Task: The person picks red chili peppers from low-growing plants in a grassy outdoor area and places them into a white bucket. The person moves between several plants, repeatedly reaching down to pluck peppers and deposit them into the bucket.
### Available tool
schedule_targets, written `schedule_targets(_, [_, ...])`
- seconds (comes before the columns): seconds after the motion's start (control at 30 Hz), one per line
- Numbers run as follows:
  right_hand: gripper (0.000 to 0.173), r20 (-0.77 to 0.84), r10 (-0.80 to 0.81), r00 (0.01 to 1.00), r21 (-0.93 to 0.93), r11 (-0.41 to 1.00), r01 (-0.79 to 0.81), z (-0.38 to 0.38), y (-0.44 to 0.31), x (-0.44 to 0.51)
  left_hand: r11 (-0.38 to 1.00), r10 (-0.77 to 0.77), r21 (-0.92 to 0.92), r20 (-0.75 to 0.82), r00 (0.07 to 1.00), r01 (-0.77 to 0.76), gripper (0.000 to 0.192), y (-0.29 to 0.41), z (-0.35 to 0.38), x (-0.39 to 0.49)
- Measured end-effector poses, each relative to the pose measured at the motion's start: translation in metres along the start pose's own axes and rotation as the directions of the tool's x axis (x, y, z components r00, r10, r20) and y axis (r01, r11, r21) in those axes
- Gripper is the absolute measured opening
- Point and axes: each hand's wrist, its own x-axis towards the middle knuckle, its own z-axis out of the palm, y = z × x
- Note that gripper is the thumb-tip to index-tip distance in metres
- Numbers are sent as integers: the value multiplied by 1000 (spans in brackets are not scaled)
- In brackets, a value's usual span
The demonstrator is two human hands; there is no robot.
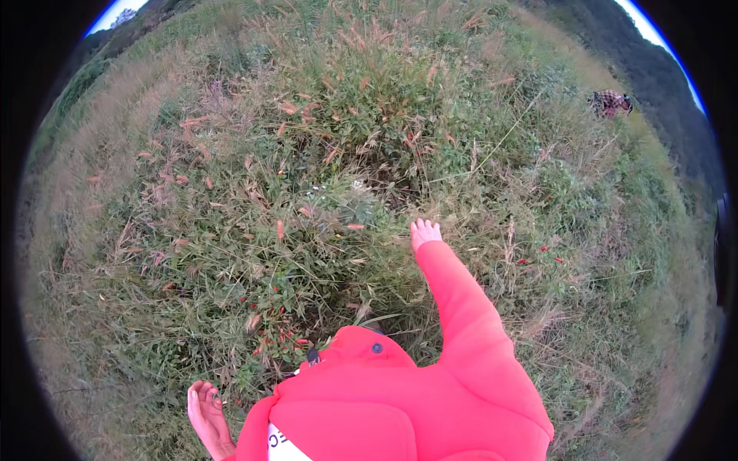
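My right hand (425,231) is stretched out ahead at the end of a red sleeve, palm down over the grass. Its fingers are slightly apart, with their tips against or just above the stems. To the lower left, my left hand (209,414) is raised beside my body, its fingers loosely curled and the palm partly turned up; I see nothing clearly held in it. Small red fruits (283,335), apparently chili peppers, hang among green leaves between that hand and my jacket (357,397). More red fruits (543,249) show to the right of my right arm.
Tangled weeds and dry grass cover the slope all around. Brownish foxtail seed heads (279,229) stand among them. White flowers (357,184) grow ahead. Far off at the upper right, a person (610,102) in a checked shirt bends over. Wooded hills (640,75) rise behind.
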Motion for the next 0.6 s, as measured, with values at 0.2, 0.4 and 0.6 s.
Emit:
schedule_targets(0.2, [50,721,37,692,-69,997,18,106,60,-113,993,-85,90,34,996,82,33,7,32,-8])
schedule_targets(0.4, [50,780,-24,626,83,994,-65,156,44,-225,996,-69,59,90,994,64,31,15,65,31])
schedule_targets(0.6, [50,745,49,665,32,994,-108,133,62,-203,989,-116,-45,330,937,139,35,-12,87,68])
